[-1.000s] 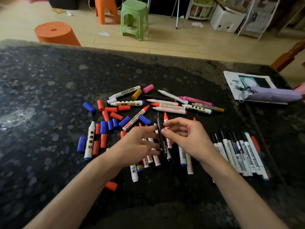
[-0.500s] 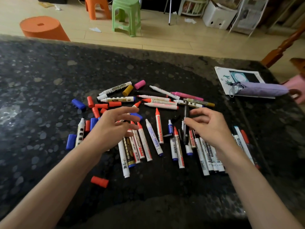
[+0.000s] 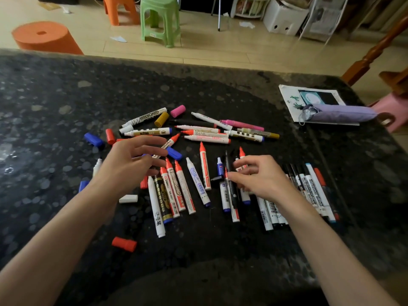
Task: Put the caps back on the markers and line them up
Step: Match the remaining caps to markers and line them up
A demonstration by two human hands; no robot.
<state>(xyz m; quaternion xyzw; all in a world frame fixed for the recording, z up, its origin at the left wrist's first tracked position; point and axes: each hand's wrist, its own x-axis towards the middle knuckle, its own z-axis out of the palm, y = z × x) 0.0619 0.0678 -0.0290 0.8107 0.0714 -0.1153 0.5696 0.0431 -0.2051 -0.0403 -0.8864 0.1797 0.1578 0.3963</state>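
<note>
Left hand (image 3: 128, 164) spread, hovering near loose caps (image 3: 93, 139) well left of lined-up row (image 3: 313, 191), probably choosing one. Right hand (image 3: 260, 180) pinching black marker (image 3: 233, 191) just left of row, likely to add it.

My left hand (image 3: 128, 164) and right hand (image 3: 262, 180) are bare, both forearms (image 3: 66, 228) uncovered down to the lower edge.

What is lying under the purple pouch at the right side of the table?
A white printed sheet lies under the purple pouch; its dark picture shows. The part beneath the pouch is hidden.
</note>
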